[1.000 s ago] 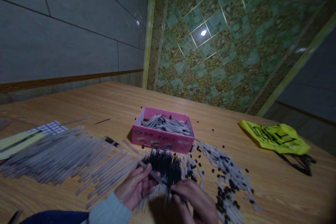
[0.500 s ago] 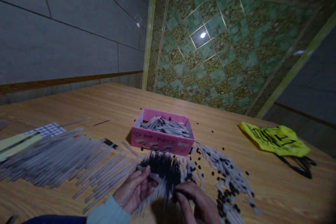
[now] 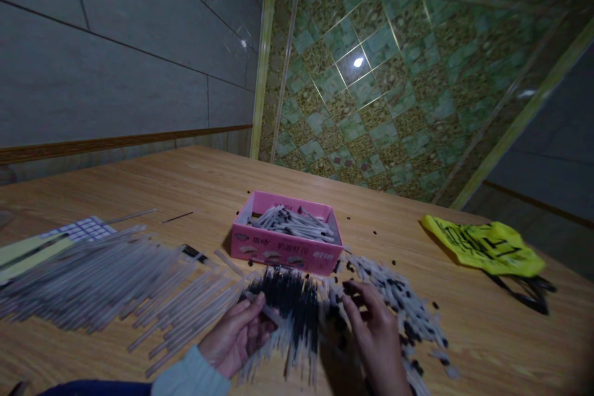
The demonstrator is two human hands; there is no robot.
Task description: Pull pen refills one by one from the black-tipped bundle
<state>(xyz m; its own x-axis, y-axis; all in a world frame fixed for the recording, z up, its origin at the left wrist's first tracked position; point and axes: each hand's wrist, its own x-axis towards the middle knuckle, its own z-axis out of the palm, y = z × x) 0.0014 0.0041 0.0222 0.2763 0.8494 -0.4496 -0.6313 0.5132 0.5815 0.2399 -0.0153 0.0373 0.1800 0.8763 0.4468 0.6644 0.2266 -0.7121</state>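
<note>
My left hand [image 3: 241,331], in a pale blue cuff, pinches a translucent plastic tube [image 3: 271,314] between thumb and fingers. Just right of it lies a dense bundle of thin black-and-clear rods [image 3: 297,303], which look like pen refills. My right hand [image 3: 374,322] is over the small parts on the right, thumb and bent fingers slightly apart, with nothing visible between them. Around it lie short whitish pieces [image 3: 394,288] and small black plugs [image 3: 413,366]. Behind both hands stands a pink cardboard box [image 3: 283,253] holding assembled grey-white pens [image 3: 292,223].
To the left, many clear tubes [image 3: 93,278] lie in rows on the wooden table [image 3: 185,173], beside a yellow and checked packet [image 3: 51,244]. A bright yellow bag [image 3: 482,247] with black handles lies at the right. Tiled walls border the table.
My right hand has moved from the front of the rod bundle, right and away from me, to the small parts. The left hand stays with its tube.
</note>
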